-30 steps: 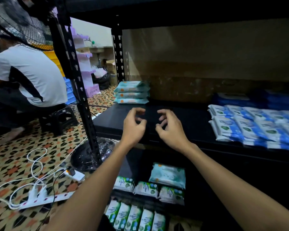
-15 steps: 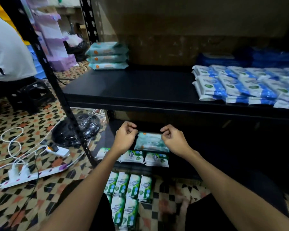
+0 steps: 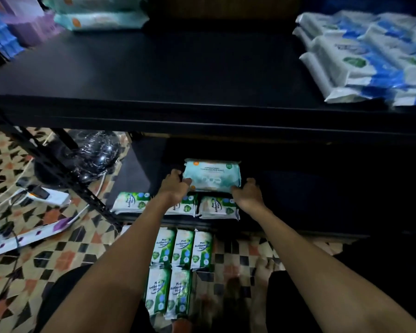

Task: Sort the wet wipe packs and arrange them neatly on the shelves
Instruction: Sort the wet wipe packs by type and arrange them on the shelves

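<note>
Both my hands have dropped to the lower shelf [image 3: 139, 164]; left hand [image 3: 174, 189] and right hand [image 3: 246, 194] grasp one soft teal pack [image 3: 213, 175] behind three green packs [image 3: 217, 207].

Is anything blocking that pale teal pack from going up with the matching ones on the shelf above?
Nothing visible does. Both hands, left hand and right hand, are on the teal pack, and the upper shelf is bare beside the matching teal stack.
</note>
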